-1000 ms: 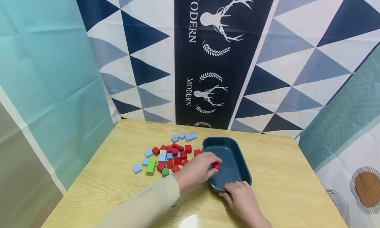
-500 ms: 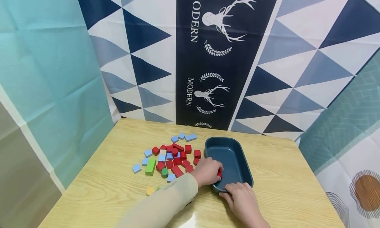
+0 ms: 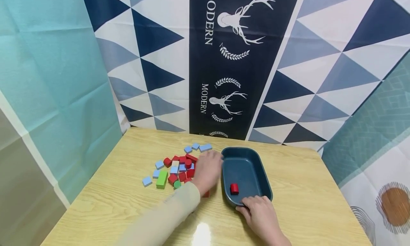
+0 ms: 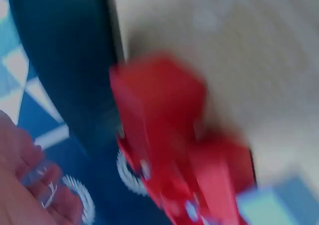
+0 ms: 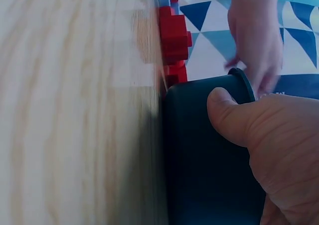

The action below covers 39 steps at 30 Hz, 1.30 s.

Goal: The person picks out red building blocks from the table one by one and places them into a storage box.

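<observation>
My left hand [image 3: 209, 169] hovers over the right side of a group of red blocks [image 3: 182, 176], just left of the dark blue dish. Its fingers are slightly bent with nothing between them; in the left wrist view they are beside blurred red blocks [image 4: 159, 100]. My right hand [image 3: 260, 214] grips the near rim of the dish [image 3: 245, 160], thumb [image 5: 224, 105] pressed on the outer wall and fingers over the edge. A red cylinder block [image 3: 234, 189] lies inside the dish, near its front left. My left hand hides some of the blocks.
Light blue blocks [image 3: 147, 181] lie around the red ones, several at the back. A light green block [image 3: 162, 179] and a green cylinder [image 3: 177, 184] sit at the group's near side. The wooden table [image 3: 307, 196] ends at patterned cloth hangings [image 3: 157, 79].
My left hand has let go of the red cylinder in the dish and moved left, out over the blocks. The right hand still holds the dish's rim in the same place.
</observation>
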### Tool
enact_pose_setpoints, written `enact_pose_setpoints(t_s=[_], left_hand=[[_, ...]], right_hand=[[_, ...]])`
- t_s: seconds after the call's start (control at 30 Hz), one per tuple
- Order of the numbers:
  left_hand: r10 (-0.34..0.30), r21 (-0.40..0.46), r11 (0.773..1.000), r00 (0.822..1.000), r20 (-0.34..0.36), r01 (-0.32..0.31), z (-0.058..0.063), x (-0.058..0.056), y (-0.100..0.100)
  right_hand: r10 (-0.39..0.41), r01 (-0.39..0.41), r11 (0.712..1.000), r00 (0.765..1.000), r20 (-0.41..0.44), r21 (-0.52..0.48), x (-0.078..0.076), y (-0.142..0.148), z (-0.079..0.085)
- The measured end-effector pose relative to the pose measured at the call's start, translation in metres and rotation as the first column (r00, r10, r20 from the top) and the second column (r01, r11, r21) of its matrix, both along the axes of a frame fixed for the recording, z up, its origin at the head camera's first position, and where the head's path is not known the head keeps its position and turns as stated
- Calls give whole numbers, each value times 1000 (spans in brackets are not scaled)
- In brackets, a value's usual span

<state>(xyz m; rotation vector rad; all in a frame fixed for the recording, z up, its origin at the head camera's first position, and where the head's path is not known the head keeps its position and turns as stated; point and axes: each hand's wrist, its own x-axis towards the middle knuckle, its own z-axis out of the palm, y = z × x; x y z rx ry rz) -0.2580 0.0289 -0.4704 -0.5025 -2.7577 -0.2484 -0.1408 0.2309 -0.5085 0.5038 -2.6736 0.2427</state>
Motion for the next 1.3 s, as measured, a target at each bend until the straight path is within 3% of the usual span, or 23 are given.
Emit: enact_pose_setpoints(t_s=[0.1, 0.17, 0.3, 0.43, 0.53, 0.63, 0.77, 0.87, 1.03, 1.17, 1.3], left_hand=[[177, 1, 984, 984, 24, -177, 2, -12, -30], [240, -15, 971, 968, 76, -239, -1, -17, -47], [244, 36, 967, 954, 175, -254, -9, -20, -67], [211, 81, 969, 955, 208, -232, -12, -21, -71], [180, 95, 974, 960, 216, -204, -7, -22, -70], [111, 175, 972, 964, 241, -155, 8, -23, -61], [-48, 269, 963, 969, 244, -20, 32, -15, -31], [-161, 234, 966, 961, 223, 108, 40, -6, -2], [-259, 80, 966, 941, 217, 247, 28, 3, 35], [-257, -26, 963, 940, 224, 269, 9, 4, 50], [-236, -73, 964, 949, 209, 256, -2, 3, 56]], right_hand=[[-5, 5, 1000, 1000, 10, 2, -1, 0, 0], [-4, 4, 1000, 1000, 9, 4, -1, 0, 0], [8, -8, 1000, 1000, -12, -1, -2, 1, 0], [25, -25, 1000, 999, -38, -8, -3, 0, 0], [25, -25, 1000, 999, -28, -4, -3, -1, 1], [15, -15, 1000, 1000, 0, 3, -2, -1, 2], [8, -9, 1000, 1000, 9, 2, -2, -1, 3], [14, -14, 1000, 1000, 1, 4, -3, -1, 4], [23, -23, 1000, 1000, -16, 8, -3, -1, 2], [21, -21, 1000, 999, -33, 6, -3, 0, 0], [22, -22, 1000, 999, -48, 3, -3, 1, 1]])
